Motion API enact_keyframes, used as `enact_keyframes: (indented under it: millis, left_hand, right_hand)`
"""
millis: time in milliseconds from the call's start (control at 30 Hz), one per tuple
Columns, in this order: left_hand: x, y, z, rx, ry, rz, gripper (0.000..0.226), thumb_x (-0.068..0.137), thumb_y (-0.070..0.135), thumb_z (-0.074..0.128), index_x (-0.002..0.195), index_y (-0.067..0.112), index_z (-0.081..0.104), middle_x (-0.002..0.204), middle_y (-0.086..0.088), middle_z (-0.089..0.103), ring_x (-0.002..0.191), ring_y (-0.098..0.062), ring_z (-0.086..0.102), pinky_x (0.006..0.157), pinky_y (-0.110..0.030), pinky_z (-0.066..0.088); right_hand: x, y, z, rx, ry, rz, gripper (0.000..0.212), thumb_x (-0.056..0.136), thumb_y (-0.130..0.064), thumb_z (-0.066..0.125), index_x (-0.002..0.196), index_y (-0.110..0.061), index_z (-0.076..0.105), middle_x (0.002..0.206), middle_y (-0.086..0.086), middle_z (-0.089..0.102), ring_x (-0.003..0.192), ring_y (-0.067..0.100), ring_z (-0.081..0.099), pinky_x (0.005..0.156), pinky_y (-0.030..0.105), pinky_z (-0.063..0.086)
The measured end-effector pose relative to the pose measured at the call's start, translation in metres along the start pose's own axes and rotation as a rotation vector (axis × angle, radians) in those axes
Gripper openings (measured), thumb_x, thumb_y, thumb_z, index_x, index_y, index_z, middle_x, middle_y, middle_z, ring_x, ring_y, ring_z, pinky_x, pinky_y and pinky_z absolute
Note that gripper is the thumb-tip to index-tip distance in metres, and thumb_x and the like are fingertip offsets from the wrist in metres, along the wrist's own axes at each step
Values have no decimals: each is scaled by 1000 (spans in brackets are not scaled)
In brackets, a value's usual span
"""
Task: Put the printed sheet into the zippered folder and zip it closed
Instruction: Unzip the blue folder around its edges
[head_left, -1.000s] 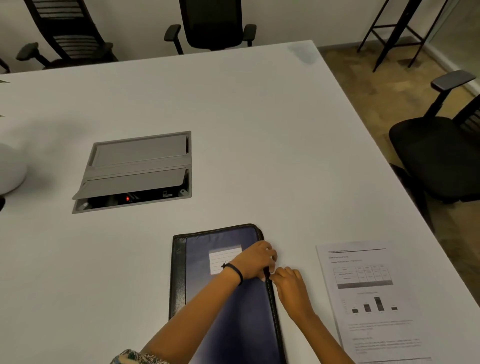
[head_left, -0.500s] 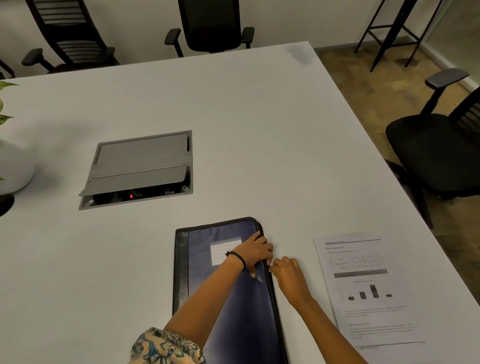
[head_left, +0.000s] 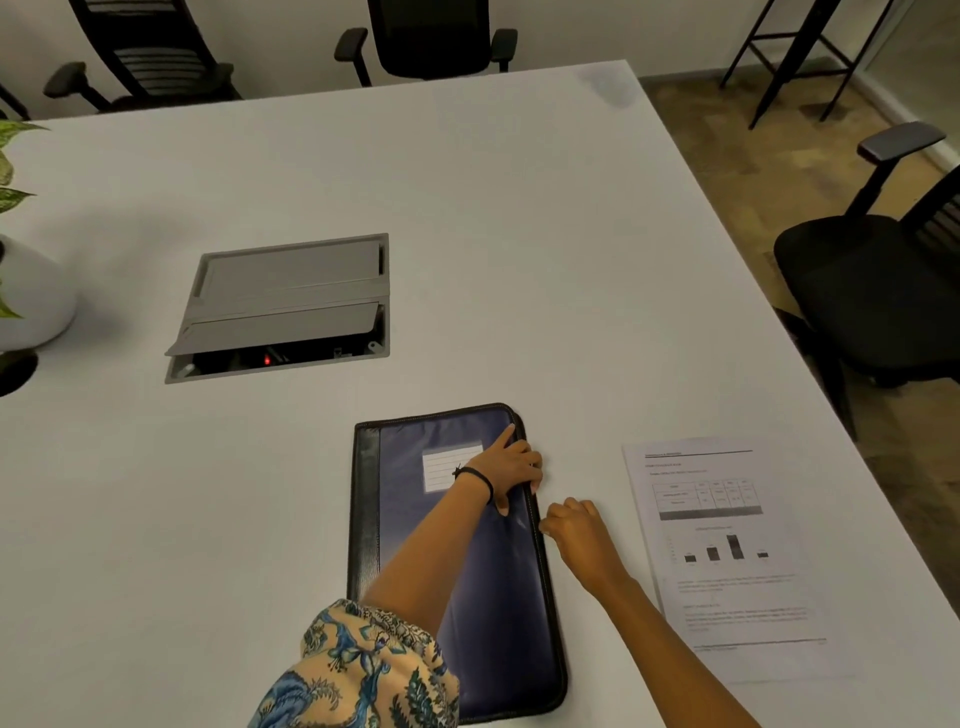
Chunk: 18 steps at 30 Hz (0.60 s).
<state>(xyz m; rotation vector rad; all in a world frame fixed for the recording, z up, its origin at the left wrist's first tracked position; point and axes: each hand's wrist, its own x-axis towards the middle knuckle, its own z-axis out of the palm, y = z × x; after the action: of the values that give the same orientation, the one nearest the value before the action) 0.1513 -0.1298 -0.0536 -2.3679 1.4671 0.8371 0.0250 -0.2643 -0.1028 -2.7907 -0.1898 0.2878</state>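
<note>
The dark blue folder (head_left: 467, 561) lies closed at lower centre of the white table (head_left: 519, 234). The left hand (head_left: 511, 465) rests on its right edge, fingers curled over it, index finger pointing. The right hand (head_left: 574, 530) is loosely curled just beside that edge; whether it grips anything, I cannot tell. The printed sheet (head_left: 722, 545) lies flat at right.

The zipper pull was hidden under the right hand (head_left: 574, 535) at the folder's (head_left: 498, 597) right edge — whether the fingers pinched it could not be told. The printed sheet's (head_left: 722, 561) text was too small to read.
</note>
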Motion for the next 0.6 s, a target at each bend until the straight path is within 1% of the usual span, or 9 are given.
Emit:
enact_keyframes:
  millis: [67, 133, 167, 233, 333, 433, 500, 567, 600]
  left_hand:
    - [0, 2, 0, 24, -11, -2, 57, 71, 24, 76, 122, 17, 50, 138, -7, 40, 133, -28, 29, 117, -56, -3]
    - [-3, 2, -1, 20, -11, -2, 58, 73, 24, 75, 124, 18, 49, 140, -7, 40, 134, -29, 28, 118, -53, 0]
    - [-5, 3, -1, 5, -7, 3, 59, 73, 24, 75, 125, 18, 49, 141, -7, 39, 135, -29, 27, 118, -50, 3]
    - [-9, 4, 1, -22, -9, 25, 63, 71, 26, 77, 127, 19, 49, 142, -7, 38, 136, -29, 25, 119, -47, 6]
    - [-12, 15, 6, -10, -7, 50, 69, 67, 31, 79, 127, 18, 49, 141, -8, 38, 134, -30, 27, 118, -45, 7]
    - [-11, 31, 16, 53, -5, 50, 76, 68, 34, 78, 132, 14, 44, 143, -9, 39, 134, -30, 29, 118, -47, 7]
    - [-13, 37, 21, 78, 9, 30, 76, 70, 32, 77, 133, 11, 42, 142, -8, 41, 134, -29, 31, 119, -49, 6]
    - [-15, 39, 23, 65, 35, 9, 73, 71, 29, 76, 133, 11, 42, 141, -8, 43, 133, -28, 34, 119, -52, 5]
    - [-16, 40, 23, 59, 46, 1, 71, 72, 28, 76, 132, 12, 42, 139, -8, 44, 133, -27, 34, 118, -54, 5]
  right_hand:
    - [-4, -3, -1, -10, 9, 1, 28, 55, 3, 82, 70, -18, 72, 60, -1, 64, 56, 17, 57, 56, 19, 36]
    - [-8, -7, -3, -33, 37, -5, 33, 44, 3, 87, 64, -18, 72, 55, -3, 62, 49, 14, 57, 52, 20, 43]
    - [-9, -10, -4, -37, 59, 0, 33, 42, 2, 88, 62, -19, 71, 54, -4, 62, 47, 12, 57, 51, 22, 46]
    - [-10, -14, -4, -6, 81, 23, 30, 45, 1, 88, 60, -19, 70, 53, -4, 62, 46, 11, 57, 52, 24, 48]
    - [-9, -17, -6, 12, 94, 39, 28, 51, -3, 87, 53, -18, 64, 50, -3, 59, 44, 11, 55, 50, 24, 44]
    - [-6, -18, -7, 51, 86, 44, 26, 58, -2, 83, 57, -16, 61, 50, -1, 59, 44, 12, 54, 54, 22, 36]
    - [-6, -17, -5, 45, 70, 58, 26, 59, -4, 83, 58, -17, 61, 51, -1, 60, 44, 12, 55, 55, 22, 37]
    - [-5, -12, 0, 68, 35, 95, 21, 65, -7, 81, 62, -16, 62, 55, 1, 62, 50, 14, 57, 60, 23, 36]
    - [-5, -9, 3, 81, 31, 111, 15, 71, -9, 77, 66, -15, 64, 60, 3, 64, 57, 17, 58, 63, 24, 37]
